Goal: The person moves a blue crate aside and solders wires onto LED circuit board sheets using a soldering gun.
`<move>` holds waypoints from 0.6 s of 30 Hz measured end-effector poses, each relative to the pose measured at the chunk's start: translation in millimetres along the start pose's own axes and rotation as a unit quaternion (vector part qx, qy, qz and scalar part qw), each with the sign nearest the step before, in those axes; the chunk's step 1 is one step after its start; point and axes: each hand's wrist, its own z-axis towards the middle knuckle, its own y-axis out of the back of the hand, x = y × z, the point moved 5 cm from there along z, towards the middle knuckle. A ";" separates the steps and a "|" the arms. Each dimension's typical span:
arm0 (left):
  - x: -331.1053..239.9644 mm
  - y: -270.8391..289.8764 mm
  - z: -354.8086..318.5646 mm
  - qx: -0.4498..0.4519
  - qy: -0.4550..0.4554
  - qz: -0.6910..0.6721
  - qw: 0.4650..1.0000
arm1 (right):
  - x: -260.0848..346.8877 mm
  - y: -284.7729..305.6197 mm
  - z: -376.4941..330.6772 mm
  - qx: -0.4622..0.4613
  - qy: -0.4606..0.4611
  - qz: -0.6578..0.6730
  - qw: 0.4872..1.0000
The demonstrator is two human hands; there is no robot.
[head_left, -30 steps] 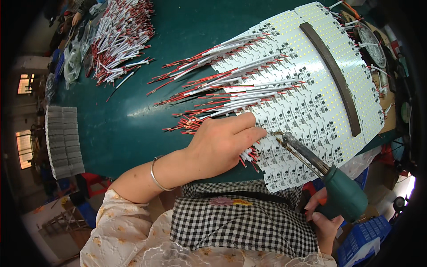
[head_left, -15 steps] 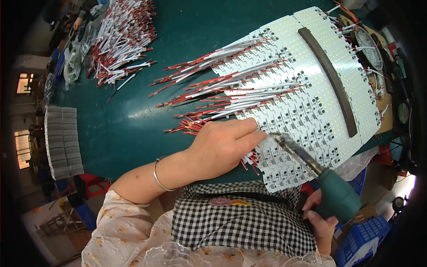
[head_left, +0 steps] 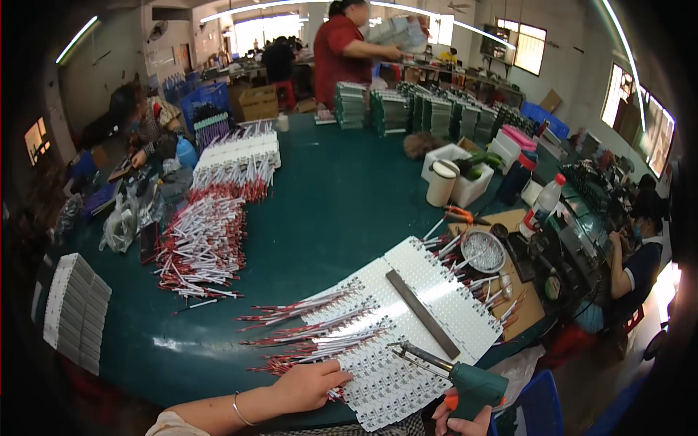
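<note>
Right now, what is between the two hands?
In the head view, white circuit strips with red and white wires lie between the left hand and the right hand, which holds a green soldering gun.

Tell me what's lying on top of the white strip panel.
A dark flat bar lies across the white strip panel. Red-and-white wires overlap its left edge. The left hand covers the wire ends there, hiding that part.

A brown cardboard box stands at the far left end of the green tabletop, with a flattened brown carton leaning against the far right wall.
</note>
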 end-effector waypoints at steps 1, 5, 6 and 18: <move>1.7 -0.1 -1.8 -0.009 0.006 -0.022 1.000 | 0.9 0.2 -0.2 0.006 0.004 0.000 1.000; 10.2 11.1 -4.9 -0.106 0.057 -0.062 0.991 | -0.7 3.2 -2.1 0.008 -0.003 -0.005 1.000; 8.8 19.6 -5.4 -0.159 0.052 -0.006 0.986 | -1.1 4.2 -2.9 0.003 -0.003 -0.001 1.000; 2.4 36.8 4.0 -0.169 -0.017 0.006 0.985 | -8.6 15.2 -4.5 -0.013 0.021 0.012 1.000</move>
